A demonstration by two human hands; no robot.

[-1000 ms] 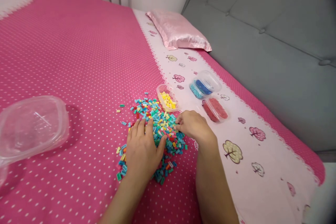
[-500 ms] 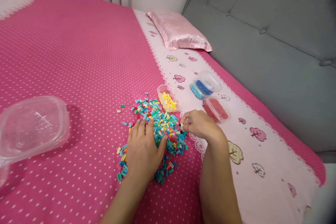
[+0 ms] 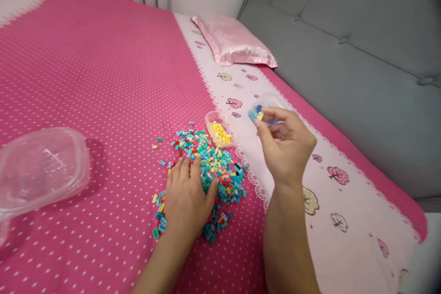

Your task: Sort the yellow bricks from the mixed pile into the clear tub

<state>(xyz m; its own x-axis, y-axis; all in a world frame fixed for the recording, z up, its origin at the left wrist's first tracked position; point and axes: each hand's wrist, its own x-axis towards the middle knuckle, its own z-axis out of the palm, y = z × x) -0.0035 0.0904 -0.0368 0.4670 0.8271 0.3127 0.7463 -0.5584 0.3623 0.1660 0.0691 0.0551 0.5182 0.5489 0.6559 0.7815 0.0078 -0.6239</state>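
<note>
With left hand [image 3: 188, 197] spread loosely, palm down on the toy bricks [image 3: 215, 158], pinching a pale yellow brick [image 3: 260, 116] in the half-curled right hand [image 3: 288, 147].

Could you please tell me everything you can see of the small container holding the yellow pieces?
The small container looks like clear plastic, with rounded corners. It stands upright and open, loose yellow pieces covering part of its floor. It sits where pink dotted fabric meets the white band of the bed cover, beside the mixed pile; whether they touch is hard to tell. The left hand and right hand are apart from it.
</note>
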